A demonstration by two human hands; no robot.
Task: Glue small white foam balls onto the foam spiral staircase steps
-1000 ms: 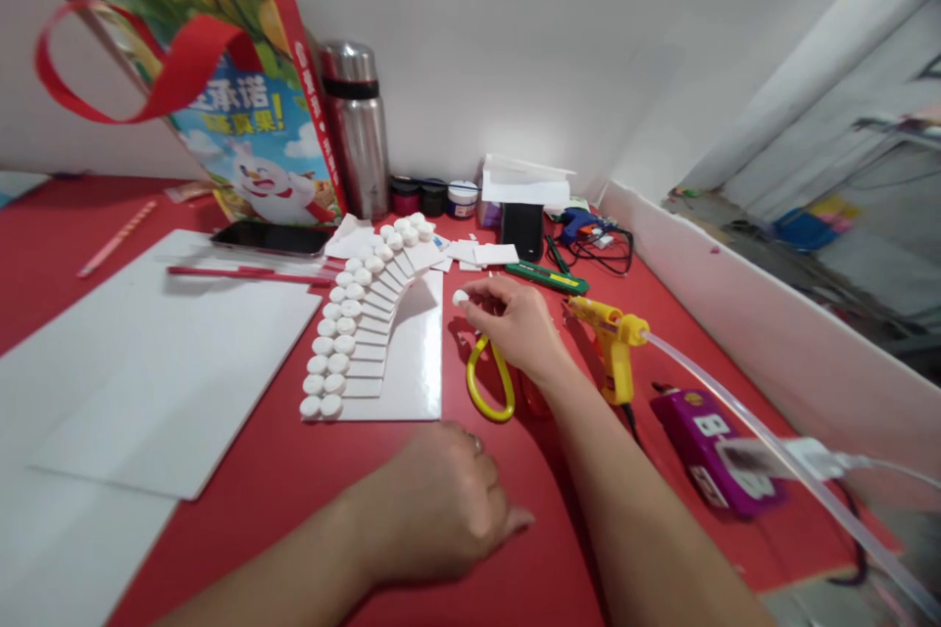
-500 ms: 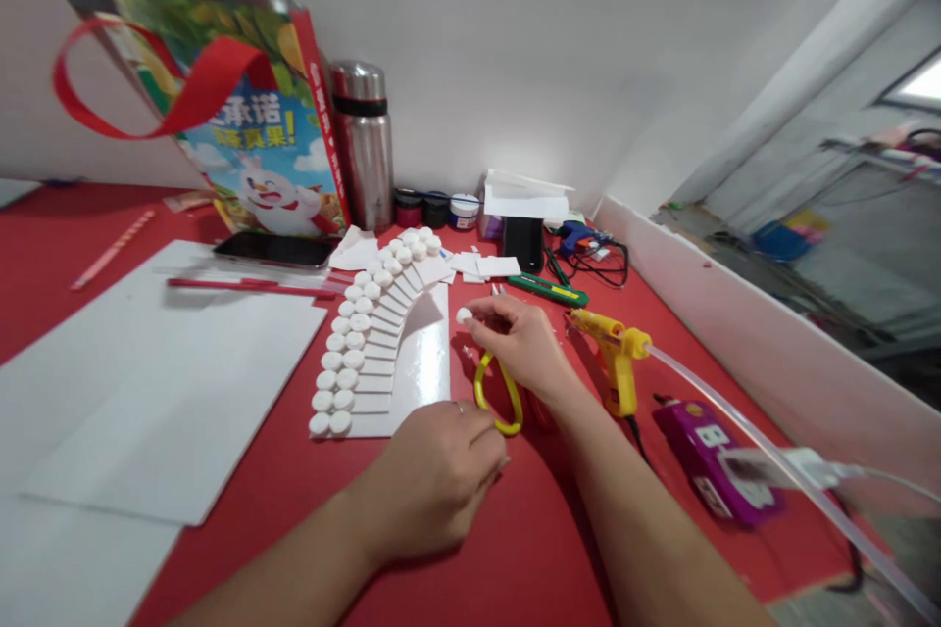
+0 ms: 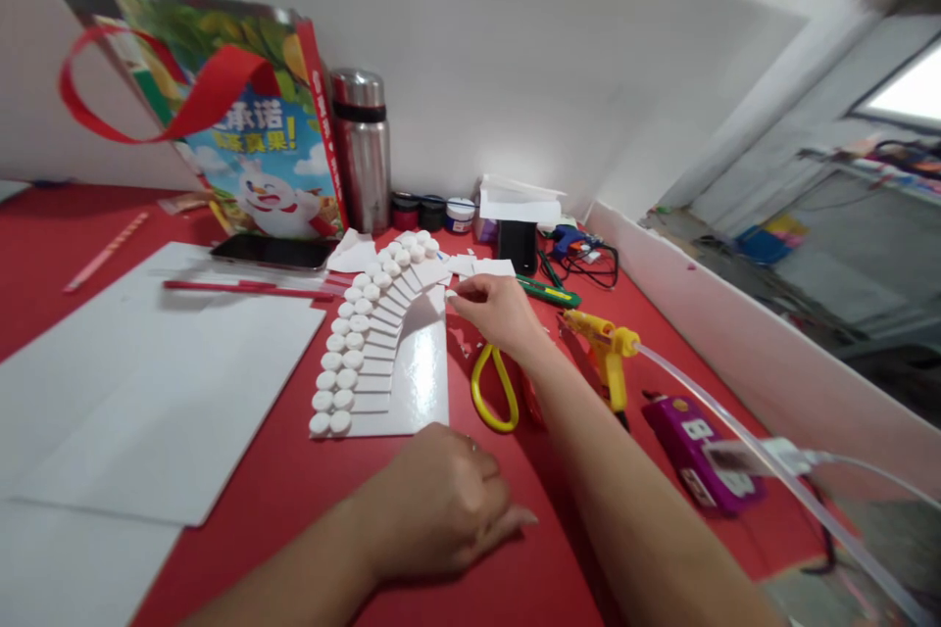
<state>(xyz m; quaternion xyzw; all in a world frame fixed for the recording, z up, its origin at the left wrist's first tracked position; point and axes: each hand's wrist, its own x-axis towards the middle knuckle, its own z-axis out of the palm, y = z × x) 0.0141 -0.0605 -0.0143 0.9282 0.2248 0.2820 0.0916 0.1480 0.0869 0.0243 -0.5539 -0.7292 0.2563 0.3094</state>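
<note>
My right hand point(image 3: 496, 313) pinches a small white disc point(image 3: 451, 294) between thumb and fingertips, just above the right edge of a glossy white board point(image 3: 422, 392). On that board, thin white strips point(image 3: 376, 367) fan out in an arc. Two rows of round white discs point(image 3: 354, 341) follow the arc's outer side. My left hand point(image 3: 441, 500) rests on the red table in front of the board, its fingers curled and nothing visible in them. Under my right wrist lie scissors with a yellow handle point(image 3: 475, 392); their blades are hidden.
To the right are a yellow glue gun point(image 3: 614, 353), a purple box point(image 3: 698, 460) and a green cutter point(image 3: 548, 291). White sheets point(image 3: 147, 392) and a red pen point(image 3: 242, 288) lie left. Behind stand a phone point(image 3: 272, 253), a steel flask point(image 3: 366, 157), paint jars point(image 3: 432, 214) and a gift bag point(image 3: 257, 137).
My right hand has moved left and slightly away from me with the disc, closer to the board. My left hand has drawn back a little toward me.
</note>
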